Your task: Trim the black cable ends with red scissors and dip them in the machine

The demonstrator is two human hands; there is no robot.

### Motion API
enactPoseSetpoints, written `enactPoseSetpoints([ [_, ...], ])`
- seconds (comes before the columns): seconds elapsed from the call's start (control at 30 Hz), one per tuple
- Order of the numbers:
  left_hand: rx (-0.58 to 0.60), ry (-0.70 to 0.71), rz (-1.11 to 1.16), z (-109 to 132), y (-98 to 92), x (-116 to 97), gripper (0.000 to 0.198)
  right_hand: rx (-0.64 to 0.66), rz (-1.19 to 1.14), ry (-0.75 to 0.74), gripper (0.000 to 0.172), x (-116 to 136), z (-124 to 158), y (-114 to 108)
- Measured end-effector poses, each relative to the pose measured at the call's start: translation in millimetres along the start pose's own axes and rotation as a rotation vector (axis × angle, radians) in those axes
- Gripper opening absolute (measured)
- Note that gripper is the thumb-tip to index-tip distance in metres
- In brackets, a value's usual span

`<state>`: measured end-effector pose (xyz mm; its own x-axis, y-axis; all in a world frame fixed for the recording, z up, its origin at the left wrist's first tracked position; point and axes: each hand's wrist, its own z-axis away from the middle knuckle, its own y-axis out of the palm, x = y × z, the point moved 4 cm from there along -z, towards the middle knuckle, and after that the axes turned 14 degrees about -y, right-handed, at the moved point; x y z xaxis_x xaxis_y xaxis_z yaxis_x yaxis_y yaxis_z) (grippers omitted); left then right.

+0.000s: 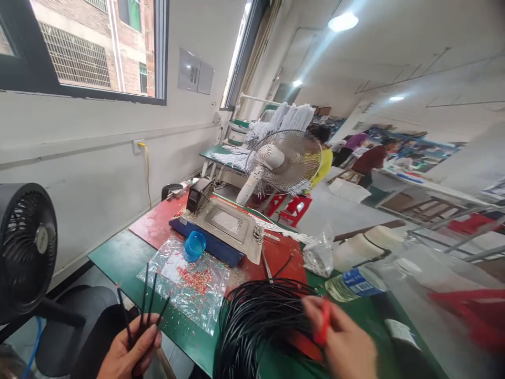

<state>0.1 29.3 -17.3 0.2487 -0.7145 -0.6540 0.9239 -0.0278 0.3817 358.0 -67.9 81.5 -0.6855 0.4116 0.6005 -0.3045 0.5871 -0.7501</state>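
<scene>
My left hand (133, 347) is closed around several short black cables (147, 295), which fan upward, some with reddish tips. My right hand (345, 337) is blurred by motion over the right side of a large bundle of black cables (256, 316). A red, loop-like handle (324, 321) shows between its curled fingers; the rest of that tool cannot be made out. Between the hands, a clear plastic bag (185, 300) lies flat with small red and pale scraps (197, 279) on it. A blue cup (194, 246) sits at its upper edge.
Behind the bag stands a blue-based machine (216, 226) with a dusty top. The green and red table (118, 258) also carries a bottle of clear liquid (355, 284). A black fan (29, 252) is at left, a pedestal fan (272, 158) beyond the table. People (373, 158) work in back.
</scene>
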Motion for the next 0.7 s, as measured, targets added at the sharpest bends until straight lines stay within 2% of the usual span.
enactPoseSetpoints([
  [0.1, 0.007, -0.04, -0.018, 6, 8.2, 3, 0.061, 0.42, -0.596, -0.014, 0.05, 58, 38, 75],
  [0.17, 0.07, -0.09, -0.067, 11, 11.0, 4, 0.059, 0.663, -0.919, 0.014, 0.054, 97, 62, 116],
  [0.27, 0.183, -0.129, -0.126, 17, 9.9, 5, 0.049, 0.894, -1.151, 0.065, 0.058, 135, 84, 150],
  [0.33, 0.225, -0.136, -0.141, 19, 7.1, 6, 0.044, 0.917, -1.191, 0.018, 0.049, 145, 86, 157],
  [0.43, 0.258, -0.164, -0.099, 17, 6.3, 9, 0.04, 0.867, -1.177, -0.094, 0.033, 145, 81, 157],
  [0.53, 0.284, -0.074, -0.084, 13, 13.7, 2, 0.036, 0.873, -1.123, -0.189, 0.031, 139, 76, 161],
  [0.6, 0.319, 0.002, -0.153, 11, 22.8, -7, 0.036, 0.896, -1.093, -0.236, 0.033, 139, 73, 165],
  [0.7, 0.353, -0.001, -0.18, 7, 33.7, -18, 0.035, 0.881, -1.123, -0.233, 0.035, 144, 66, 170],
])
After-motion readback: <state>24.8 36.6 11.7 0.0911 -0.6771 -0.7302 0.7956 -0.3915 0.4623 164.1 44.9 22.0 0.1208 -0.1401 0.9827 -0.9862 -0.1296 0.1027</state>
